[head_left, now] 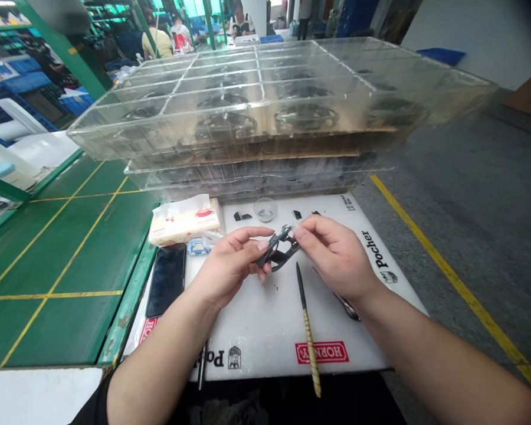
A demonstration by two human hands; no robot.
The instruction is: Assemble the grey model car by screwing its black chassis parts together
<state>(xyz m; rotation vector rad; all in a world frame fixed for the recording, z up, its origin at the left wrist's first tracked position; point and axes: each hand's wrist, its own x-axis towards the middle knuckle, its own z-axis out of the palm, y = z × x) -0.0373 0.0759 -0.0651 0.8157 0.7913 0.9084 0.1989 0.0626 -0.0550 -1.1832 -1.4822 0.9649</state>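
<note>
Over the white work mat (256,319), both hands meet at a small dark grey plastic part (285,251) with an open, frame-like shape. My left hand (236,257) is closed around its left side, thumb on top. At its upper right end, my right hand (331,251) pinches with thumb and forefinger; a tiny pale bit shows at those fingertips, too small to name. Below the part lies a file (307,324) with a wrapped yellow handle. A metal tool (347,307) lies partly hidden under my right hand. Just behind the hands stands a small clear cup (265,210).
Stacked clear plastic trays (265,118) holding dark parts rise behind the mat. Small black pieces (242,216) lie near the cup. At left are a tissue pack (186,219), a phone (166,280) and a green bench (62,254). Several people sit or stand far back.
</note>
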